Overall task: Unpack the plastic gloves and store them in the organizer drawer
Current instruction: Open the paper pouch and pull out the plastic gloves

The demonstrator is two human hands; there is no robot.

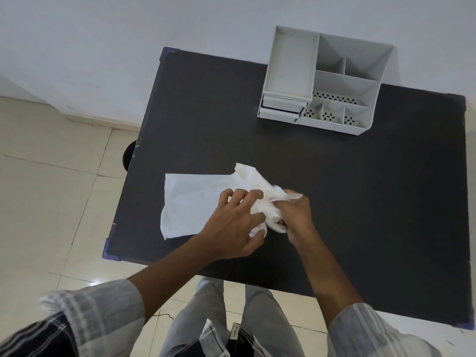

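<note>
A flat sheet of thin white plastic gloves point(192, 202) lies on the black table point(360, 202), left of centre. A crumpled bunch of the same white plastic point(260, 191) rises from its right end. My right hand point(296, 215) is closed around that bunch. My left hand point(231, 228) rests on the sheet's right edge, with its thumb and fingertips pinching the crumpled plastic from the left. The white organizer point(319, 78) stands at the table's far side; its small drawers point(280, 106) at the lower left front appear pushed in.
The organizer has an open tray on top left and several divided compartments with perforated floors on the right. The table's left edge point(128, 176) drops to a tiled floor, with a dark round object point(130, 154) just below it. A white wall is behind.
</note>
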